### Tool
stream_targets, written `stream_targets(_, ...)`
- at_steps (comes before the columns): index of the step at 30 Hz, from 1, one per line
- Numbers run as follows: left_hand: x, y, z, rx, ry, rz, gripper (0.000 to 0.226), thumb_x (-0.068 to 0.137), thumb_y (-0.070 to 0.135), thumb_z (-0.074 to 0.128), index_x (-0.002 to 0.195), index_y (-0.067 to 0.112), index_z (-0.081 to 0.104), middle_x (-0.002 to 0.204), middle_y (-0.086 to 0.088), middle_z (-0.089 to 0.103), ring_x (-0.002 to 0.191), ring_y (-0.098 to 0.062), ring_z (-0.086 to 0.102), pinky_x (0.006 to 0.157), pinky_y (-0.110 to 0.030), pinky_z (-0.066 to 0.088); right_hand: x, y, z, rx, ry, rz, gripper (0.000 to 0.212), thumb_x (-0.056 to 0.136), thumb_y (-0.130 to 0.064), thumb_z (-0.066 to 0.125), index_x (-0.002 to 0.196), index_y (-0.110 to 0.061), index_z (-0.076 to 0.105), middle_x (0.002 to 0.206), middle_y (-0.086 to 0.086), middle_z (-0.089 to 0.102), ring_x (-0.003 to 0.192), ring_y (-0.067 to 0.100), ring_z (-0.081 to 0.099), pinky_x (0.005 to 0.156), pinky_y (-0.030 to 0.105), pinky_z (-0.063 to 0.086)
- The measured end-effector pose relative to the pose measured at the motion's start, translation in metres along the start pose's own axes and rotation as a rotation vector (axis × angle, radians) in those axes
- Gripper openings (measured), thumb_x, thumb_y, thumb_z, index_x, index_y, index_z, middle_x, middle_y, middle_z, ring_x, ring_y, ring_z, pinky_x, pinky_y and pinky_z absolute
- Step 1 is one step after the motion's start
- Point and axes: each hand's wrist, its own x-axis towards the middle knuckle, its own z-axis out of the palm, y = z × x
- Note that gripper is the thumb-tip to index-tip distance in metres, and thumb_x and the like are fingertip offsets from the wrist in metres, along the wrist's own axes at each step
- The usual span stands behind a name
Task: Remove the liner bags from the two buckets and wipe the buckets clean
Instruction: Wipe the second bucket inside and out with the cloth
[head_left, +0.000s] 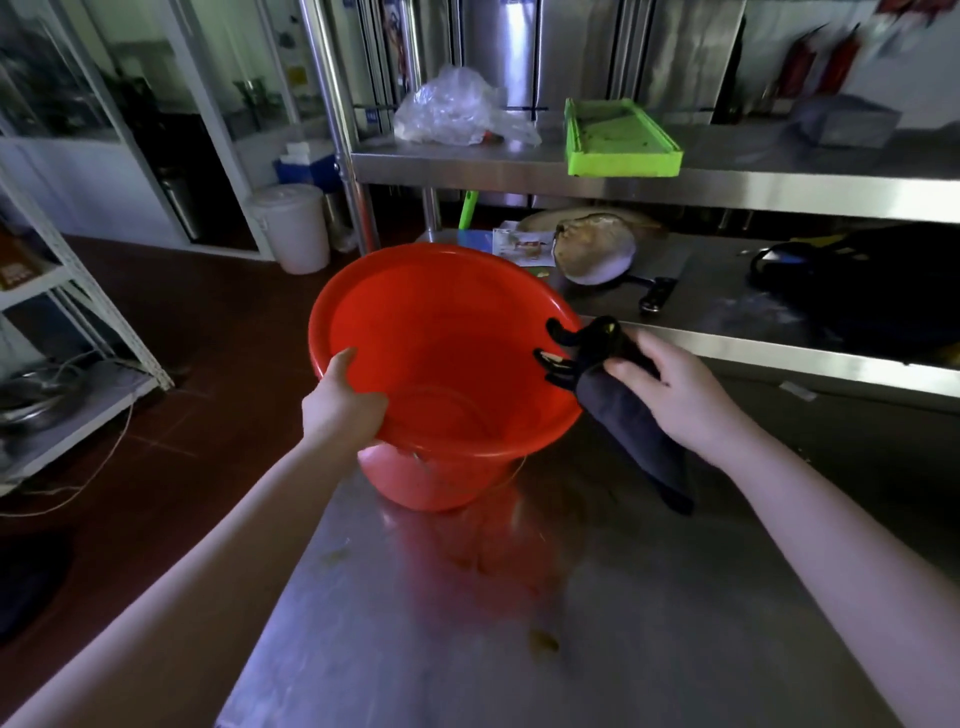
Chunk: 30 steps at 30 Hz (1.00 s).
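Observation:
A red plastic bucket (447, 364) stands at the left edge of a steel table, tilted toward me, with no liner inside. My left hand (345, 402) grips its near left rim, thumb inside. My right hand (670, 395) holds a dark cloth (634, 421) against the outside of the bucket's right rim; the cloth's black frayed ends hook over the rim. A crumpled clear plastic bag (457, 111) lies on the upper shelf behind. I see no second bucket of this kind.
The steel table (597, 613) carries a few food scraps. Behind it, a shelf unit holds a green tray (621, 137), a pan (597, 252) and a dark bag (872, 286). A white lidded pail (291, 226) stands on the red floor at left.

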Motion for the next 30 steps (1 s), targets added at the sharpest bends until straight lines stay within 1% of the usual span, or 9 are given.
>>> stream_targets(3, -0.004, -0.002, -0.006, 0.078, -0.048, -0.024, 0.068, 0.084, 0.028, 0.059, 0.147, 0.033, 0.032, 0.12, -0.017, 0.052, 0.078, -0.033, 0.071, 0.07, -0.042, 0.061, -0.015, 0.011, 0.001, 0.007, 0.093, 0.085, 0.003, 0.096, -0.028, 0.056, 0.093, -0.029, 0.056, 0.09, -0.028, 0.066, 0.09, -0.008, 0.06, 0.078, 0.016, 0.045)
stream_targets(5, -0.011, -0.016, -0.01, 0.483, -0.009, 0.098, 0.069, 0.086, 0.062, 0.048, 0.146, 0.036, 0.029, 0.133, -0.02, 0.041, 0.112, -0.04, 0.054, 0.094, -0.049, 0.048, -0.022, 0.016, 0.008, 0.02, 0.111, 0.136, 0.006, 0.096, -0.029, 0.057, 0.095, -0.024, 0.056, 0.088, -0.021, 0.066, 0.087, -0.006, 0.06, 0.081, 0.024, 0.046)
stream_targets(7, -0.023, -0.033, -0.013, 0.771, 0.151, 0.308, 0.071, 0.085, 0.076, 0.028, 0.144, 0.037, 0.035, 0.138, -0.023, 0.033, 0.128, -0.043, 0.034, 0.107, -0.055, 0.031, -0.028, 0.018, 0.018, 0.021, 0.099, 0.17, 0.024, 0.096, -0.03, 0.057, 0.112, -0.012, 0.059, 0.094, -0.014, 0.062, 0.094, 0.002, 0.057, 0.085, 0.031, 0.044)
stream_targets(9, -0.034, -0.048, -0.016, 0.807, 0.209, 0.575, 0.074, 0.086, 0.074, 0.027, 0.141, 0.029, 0.047, 0.144, -0.029, 0.031, 0.137, -0.045, 0.024, 0.114, -0.057, 0.02, -0.031, 0.02, 0.031, 0.024, 0.074, 0.197, 0.033, 0.097, -0.03, 0.056, 0.12, -0.006, 0.057, 0.108, 0.0, 0.065, 0.106, 0.013, 0.059, 0.092, 0.035, 0.044)
stream_targets(13, -0.028, -0.066, -0.017, 0.941, 0.003, 1.008, 0.083, 0.081, 0.068, 0.054, 0.136, 0.005, 0.052, 0.136, -0.019, 0.053, 0.136, -0.036, 0.041, 0.117, -0.056, 0.019, -0.037, 0.02, 0.056, 0.055, 0.042, 0.309, 0.059, 0.097, -0.033, 0.055, 0.148, -0.01, 0.036, 0.15, 0.006, 0.041, 0.139, 0.019, 0.036, 0.105, 0.023, 0.026)
stream_targets(16, -0.009, -0.054, -0.012, 0.931, -0.021, 1.059, 0.069, 0.083, 0.057, 0.063, 0.132, 0.01, 0.053, 0.104, -0.004, 0.066, 0.098, -0.03, 0.066, 0.093, -0.044, 0.048, -0.043, 0.018, 0.067, 0.043, 0.054, 0.343, 0.06, 0.097, -0.033, 0.055, 0.149, -0.011, 0.033, 0.152, 0.003, 0.038, 0.14, 0.016, 0.034, 0.103, 0.019, 0.023)
stream_targets(19, 0.006, -0.036, -0.006, 0.962, -0.049, 1.064, 0.055, 0.086, 0.065, 0.052, 0.118, 0.02, 0.049, 0.078, 0.008, 0.055, 0.071, -0.023, 0.066, 0.052, -0.029, 0.038, -0.051, 0.012, 0.08, 0.03, 0.076, 0.363, 0.054, 0.097, -0.032, 0.055, 0.145, -0.011, 0.04, 0.146, 0.0, 0.046, 0.127, 0.004, 0.041, 0.096, 0.012, 0.025)
stream_targets(25, 0.033, -0.033, -0.011, 0.846, -0.072, 1.219, 0.052, 0.086, 0.064, 0.05, 0.101, 0.015, 0.05, 0.069, 0.005, 0.061, 0.056, -0.024, 0.064, 0.047, -0.029, 0.043, -0.055, -0.005, 0.103, -0.015, 0.147, 0.358, 0.041, 0.097, -0.027, 0.056, 0.131, -0.003, 0.053, 0.13, 0.007, 0.058, 0.089, -0.028, 0.033, 0.074, -0.008, 0.027)
stream_targets(30, 0.057, -0.022, -0.048, 0.613, 0.099, 1.17, 0.049, 0.087, 0.06, 0.052, 0.098, 0.012, 0.052, 0.066, 0.0, 0.063, 0.054, -0.031, 0.064, 0.047, -0.029, 0.041, -0.045, -0.024, 0.108, -0.026, 0.237, 0.389, 0.052, 0.097, -0.034, 0.054, 0.143, -0.012, 0.043, 0.138, -0.001, 0.052, 0.126, 0.003, 0.042, 0.094, 0.009, 0.027)
